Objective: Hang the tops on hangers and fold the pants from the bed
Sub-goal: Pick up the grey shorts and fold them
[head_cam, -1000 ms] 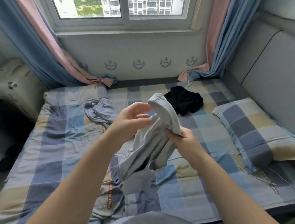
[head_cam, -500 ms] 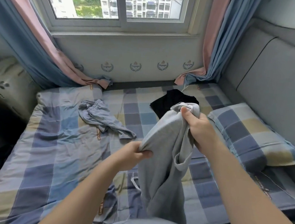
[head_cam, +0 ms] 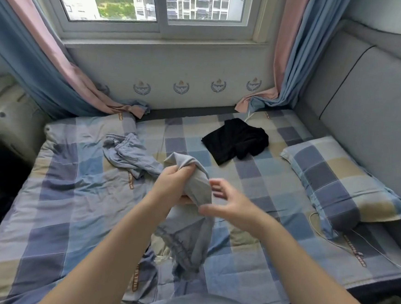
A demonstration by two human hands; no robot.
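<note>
My left hand [head_cam: 173, 185] grips the top end of a grey garment [head_cam: 189, 225], which hangs down in front of me over the bed [head_cam: 70, 213]. Its lower part with drawstrings trails onto the checked sheet. My right hand [head_cam: 229, 203] hovers just right of the cloth, fingers spread and blurred, with the thumb near the fabric's edge. A crumpled light-blue garment [head_cam: 128, 155] lies on the bed to the left. A black garment [head_cam: 237, 141] lies spread out farther back toward the window.
A checked pillow [head_cam: 341, 179] rests at the right by the grey padded headboard [head_cam: 370, 112]. A thin white cable [head_cam: 327, 236] runs across the sheet near it. Curtains [head_cam: 45, 63] drape onto the bed's far corners. Dark items lie on the floor at the left.
My right hand has let go of the grey garment's top and dropped lower beside it. My left hand has taken the upper end and now holds it alone.
</note>
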